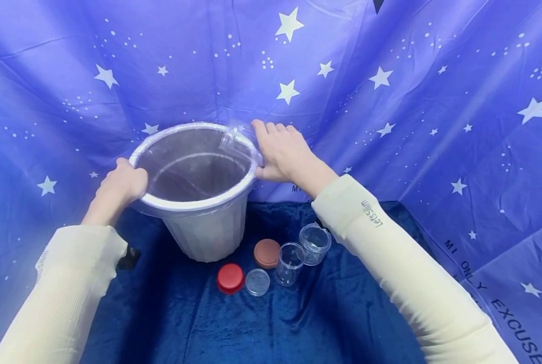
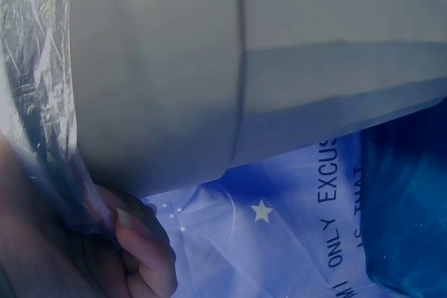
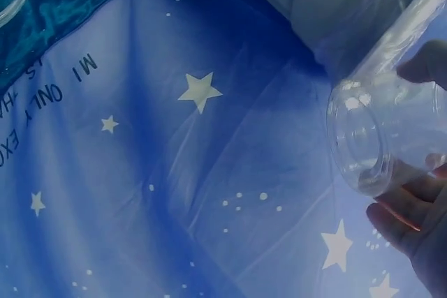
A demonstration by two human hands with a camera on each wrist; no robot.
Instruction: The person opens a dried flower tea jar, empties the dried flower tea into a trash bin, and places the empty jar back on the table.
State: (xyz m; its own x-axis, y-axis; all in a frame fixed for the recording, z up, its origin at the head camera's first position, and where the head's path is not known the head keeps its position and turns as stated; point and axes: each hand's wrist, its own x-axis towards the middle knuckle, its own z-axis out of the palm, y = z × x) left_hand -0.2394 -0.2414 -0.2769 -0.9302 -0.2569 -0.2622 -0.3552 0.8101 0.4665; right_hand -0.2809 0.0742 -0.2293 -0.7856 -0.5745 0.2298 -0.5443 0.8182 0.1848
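A: What do your hands hold now?

B: My right hand point(image 1: 283, 151) grips a clear jar point(image 3: 380, 141); the fingers are curled around it. The jar lies tilted at the far right of the rim of the white bin point(image 1: 207, 227), with its mouth turned toward the inside. My left hand point(image 1: 122, 184) grips the near left of the rim, fingers curled over the edge and over the plastic liner point(image 2: 42, 102).

A: How do you do this step well?

B: I think the left hand must keep the bin steady, because the bin looks light and may tip. The jar should be well over the opening, not only on the rim, so it does not slide down outside. The liner is thin, I must not pull it off the edge.

A: And the other things?

B: Two clear jars point(image 1: 314, 243), a red lid point(image 1: 230, 277), a brown lid point(image 1: 266, 253) and a clear lid point(image 1: 257, 281) are on the blue cloth point(image 1: 252, 328), in front of the bin.
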